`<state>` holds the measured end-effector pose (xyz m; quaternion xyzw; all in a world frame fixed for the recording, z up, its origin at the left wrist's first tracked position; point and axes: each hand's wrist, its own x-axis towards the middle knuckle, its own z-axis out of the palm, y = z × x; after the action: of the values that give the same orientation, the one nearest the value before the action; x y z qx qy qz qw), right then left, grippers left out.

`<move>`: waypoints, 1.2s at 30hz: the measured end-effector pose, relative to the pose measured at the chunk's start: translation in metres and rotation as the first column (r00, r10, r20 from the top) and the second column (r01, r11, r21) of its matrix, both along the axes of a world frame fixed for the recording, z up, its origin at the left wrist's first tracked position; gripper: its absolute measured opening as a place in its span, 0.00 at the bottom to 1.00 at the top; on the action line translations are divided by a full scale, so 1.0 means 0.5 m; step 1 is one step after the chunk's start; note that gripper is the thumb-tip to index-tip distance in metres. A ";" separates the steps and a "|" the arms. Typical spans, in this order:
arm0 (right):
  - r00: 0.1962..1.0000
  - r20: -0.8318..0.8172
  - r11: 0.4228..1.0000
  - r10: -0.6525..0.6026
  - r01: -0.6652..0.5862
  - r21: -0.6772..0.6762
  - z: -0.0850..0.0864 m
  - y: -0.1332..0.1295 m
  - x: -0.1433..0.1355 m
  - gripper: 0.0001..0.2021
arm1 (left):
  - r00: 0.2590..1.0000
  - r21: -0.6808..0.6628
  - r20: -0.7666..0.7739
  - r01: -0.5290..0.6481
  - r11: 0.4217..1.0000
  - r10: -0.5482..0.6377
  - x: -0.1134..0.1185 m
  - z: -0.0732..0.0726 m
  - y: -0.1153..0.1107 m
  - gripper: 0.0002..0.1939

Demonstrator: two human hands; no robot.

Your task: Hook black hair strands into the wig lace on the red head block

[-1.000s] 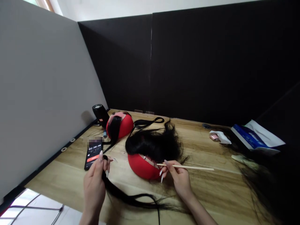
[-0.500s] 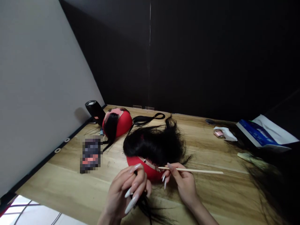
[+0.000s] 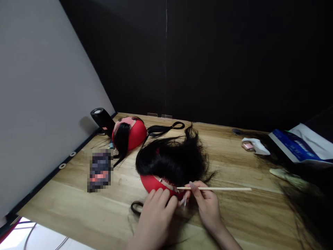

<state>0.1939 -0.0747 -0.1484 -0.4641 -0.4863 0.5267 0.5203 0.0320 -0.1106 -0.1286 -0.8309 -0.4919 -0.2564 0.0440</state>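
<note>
On the table in front of me lies a red dome-shaped form bearing a black-haired wig, its pale netted edge showing along the near side. My right hand pinches a thin wooden stick that points left, its tip at that netted edge. Against the near side of the form, my left hand is closed, back of the hand up. From it comes a lock of black hair, looping out to the left. Its fingertips are partly hidden.
Behind on the left are a second red form with hair and a black cylindrical speaker. A tied hair bundle lies beyond the wig. At right are a small pink item on tissue, a blue-and-white packet and loose dark hair.
My left hand has turned from raised with its fingertips toward me to palm down against the form's near edge. The stick stays in my right hand, its tip still near the netting.
</note>
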 end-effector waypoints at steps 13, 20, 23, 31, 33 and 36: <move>0.997 0.077 0.999 -0.030 0.028 0.038 -0.009 -0.002 0.001 0.20 | 0.976 -0.078 -0.212 -0.072 0.994 0.054 0.007 0.023 0.026 0.09; 0.996 0.085 0.999 -0.018 0.015 0.046 0.000 0.004 0.002 0.21 | 0.962 -0.092 -0.265 -0.085 0.992 0.058 0.019 0.026 0.032 0.07; 0.996 0.083 0.999 -0.014 0.011 0.038 0.004 0.005 0.003 0.21 | 0.966 -0.066 -0.255 -0.049 0.997 0.031 0.014 0.019 0.024 0.05; 0.999 0.048 1.000 -0.008 0.009 -0.024 0.008 0.008 0.003 0.21 | 0.964 0.119 -0.018 0.264 0.957 -0.264 -0.009 0.027 -0.003 0.18; 1.000 0.028 0.999 -0.008 0.009 -0.037 0.011 0.009 0.001 0.21 | 0.932 0.139 0.052 0.350 0.926 -0.360 -0.009 0.030 -0.006 0.20; 1.000 -0.010 0.998 -0.006 0.006 -0.057 0.014 0.009 -0.001 0.20 | 0.875 0.096 0.145 0.453 0.886 -0.462 -0.007 0.025 -0.010 0.20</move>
<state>0.1935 -0.0700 -0.1416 -0.4774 -0.4672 0.5411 0.5109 0.0287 -0.1155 -0.1161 -0.8981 -0.2756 -0.3411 -0.0339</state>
